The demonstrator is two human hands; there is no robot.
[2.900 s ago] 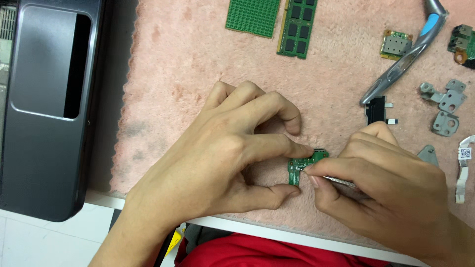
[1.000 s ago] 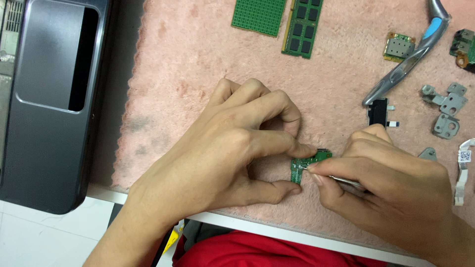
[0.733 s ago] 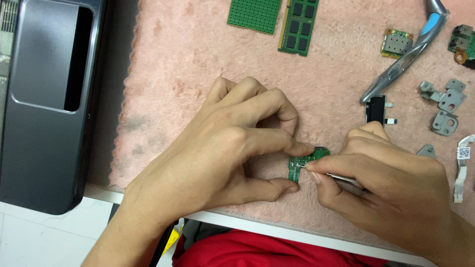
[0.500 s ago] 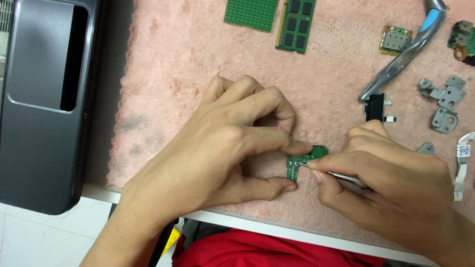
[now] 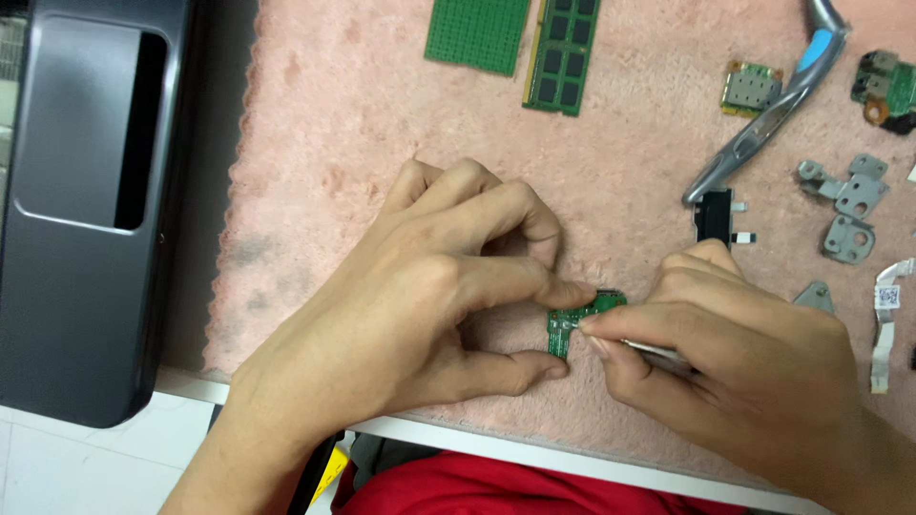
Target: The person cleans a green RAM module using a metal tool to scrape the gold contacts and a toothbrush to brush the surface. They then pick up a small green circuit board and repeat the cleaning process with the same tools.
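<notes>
Head view. Work in hand: a small green L-shaped circuit board (image 5: 577, 321) lies on the pink fleece mat (image 5: 382, 124), near its front edge, between the two hands. In my judgement the job on this board is mid-course: the board is pinned and a tool tip is on it, and nothing visible has come away from it yet. Whether any fastener or connector is already freed is too small to tell.

Left hand (image 5: 429, 305): partly curled, forefinger and thumb pinching the board by its upper and lower left edges, holding it flat to the mat; other fingers folded clear.

Right hand (image 5: 735, 372): closed in a pen grip on a thin metal tool (image 5: 658, 355), tip touching the board's middle.

Surroundings: two larger green boards (image 5: 520, 38) at the far edge, grey metal brackets (image 5: 844, 205) well to the right, a dark laptop shell (image 5: 86, 210) left of the mat.
</notes>
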